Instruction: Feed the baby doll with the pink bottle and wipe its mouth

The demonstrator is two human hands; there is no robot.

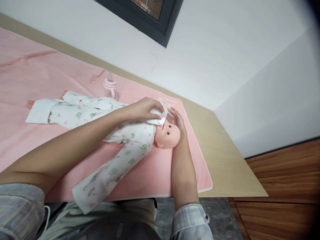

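Observation:
A baby doll point(168, 136) lies on its back on a pink blanket point(160, 173), its head toward the right. It wears a white printed outfit point(140, 133) with one long sleeve stretched over the table's front edge. My left hand point(147, 109) reaches across the doll's chest and pinches a white tissue point(160, 119) between thumb and fingers, close beside the doll's mouth and chin. Around the far side of the doll's head curves my right hand point(177, 117), its fingers stretched out and apart. Whether its palm touches the head is hard to see.
A baby bottle point(110, 87) with a pink collar and handle stands behind the doll's legs. Some whitish printed thing point(163, 102), partly hidden, lies beyond my left hand. The wooden tabletop point(220, 166) meets a white wall below a dark window frame point(160, 31). Wood-grain panels point(287, 176) stand at right.

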